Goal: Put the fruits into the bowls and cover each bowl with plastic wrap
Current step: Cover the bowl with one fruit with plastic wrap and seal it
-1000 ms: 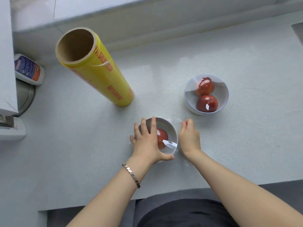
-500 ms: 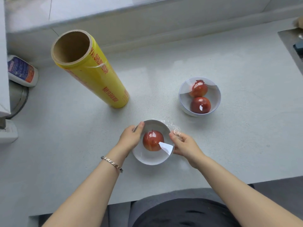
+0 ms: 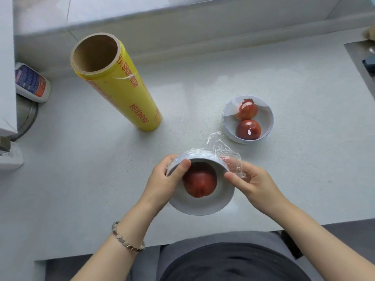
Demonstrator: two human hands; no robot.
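A white bowl (image 3: pixel 199 205) with one red fruit (image 3: pixel 199 183) is lifted and tilted toward me near the counter's front edge. My left hand (image 3: pixel 162 183) grips its left rim, thumb over the edge. My right hand (image 3: pixel 253 183) pinches crumpled plastic wrap (image 3: pixel 221 151) that bunches over the bowl's far right rim. A second white bowl (image 3: pixel 265 122) with two red fruits (image 3: pixel 248 128) stands to the far right under a film of wrap. The yellow plastic wrap roll (image 3: pixel 119 92) stands upright at the far left.
A white bottle with a blue and red label (image 3: pixel 32 84) lies at the left edge beside a round metal thing (image 3: pixel 26 116). A sink edge (image 3: pixel 361 59) shows at the far right. The counter's front edge (image 3: pixel 203 236) runs just below my wrists.
My hands went from lying over the bowl to holding its sides, then lifted and tilted it toward me. The wrap now bunches loosely at the far rim.
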